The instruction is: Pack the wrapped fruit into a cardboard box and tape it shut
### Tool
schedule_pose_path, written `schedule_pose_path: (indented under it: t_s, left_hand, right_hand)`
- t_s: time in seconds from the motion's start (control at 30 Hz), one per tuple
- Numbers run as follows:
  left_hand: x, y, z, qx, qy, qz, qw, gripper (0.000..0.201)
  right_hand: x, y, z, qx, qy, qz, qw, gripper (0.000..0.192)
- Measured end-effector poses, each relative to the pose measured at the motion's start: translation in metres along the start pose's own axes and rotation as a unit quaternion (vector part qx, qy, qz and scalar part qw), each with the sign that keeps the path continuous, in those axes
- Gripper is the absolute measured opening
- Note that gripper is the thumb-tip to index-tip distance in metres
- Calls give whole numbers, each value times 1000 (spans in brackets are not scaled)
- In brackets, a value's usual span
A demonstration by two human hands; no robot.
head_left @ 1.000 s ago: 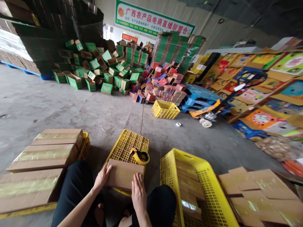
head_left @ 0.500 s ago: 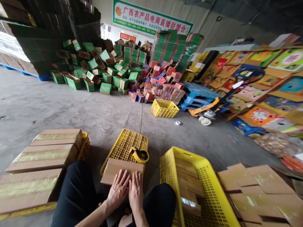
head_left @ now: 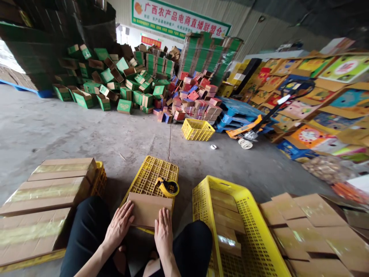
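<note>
A plain cardboard box (head_left: 150, 209) lies on an upturned yellow plastic crate (head_left: 155, 171) between my knees. My left hand (head_left: 119, 225) rests at the box's left edge, fingers stretched out along it. Across from it, my right hand (head_left: 163, 227) lies with extended fingers over the near right corner. Neither hand is wrapped round anything. Just beyond the box, a yellow tape dispenser (head_left: 168, 187) sits on the crate's right side.
On my left, taped cardboard boxes (head_left: 54, 194) lie on a yellow crate. To my right stands a yellow crate (head_left: 245, 200) with boxes inside, beside more flat cardboard boxes (head_left: 311, 231). Farther off are another yellow crate (head_left: 197, 130), a pallet jack (head_left: 250, 129) and heaped green cartons (head_left: 123, 88).
My left hand has slid from the middle of the box's top to its left edge. The right hand has shifted slightly toward the right corner. The view has turned a little.
</note>
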State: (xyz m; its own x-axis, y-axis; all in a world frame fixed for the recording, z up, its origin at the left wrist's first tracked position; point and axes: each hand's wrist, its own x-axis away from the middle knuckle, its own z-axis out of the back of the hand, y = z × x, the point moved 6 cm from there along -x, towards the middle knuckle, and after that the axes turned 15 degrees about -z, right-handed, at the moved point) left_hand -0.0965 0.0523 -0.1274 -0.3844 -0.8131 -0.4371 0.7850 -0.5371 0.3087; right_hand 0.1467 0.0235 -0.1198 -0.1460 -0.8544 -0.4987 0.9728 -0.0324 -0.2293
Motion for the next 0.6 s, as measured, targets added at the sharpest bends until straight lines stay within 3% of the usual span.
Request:
schedule_pose_path:
  t_s: [0.13, 0.3, 0.43, 0.6]
  left_hand:
    - [6, -5, 1, -6, 18, 18, 1000, 51]
    - [-4, 5, -9, -40, 55, 12, 998, 53]
    - [-13, 20, -18, -45, 90, -27, 995, 66]
    - [-14, 31, -21, -40, 68, -50, 996, 96]
  right_hand:
    - [1, 0, -3, 3, -2, 0, 1000, 52]
    - [1, -2, -5, 1, 2, -2, 1000, 52]
    - [0, -5, -5, 7, 5, -11, 1000, 53]
    - [2, -15, -9, 2, -24, -42, 999, 55]
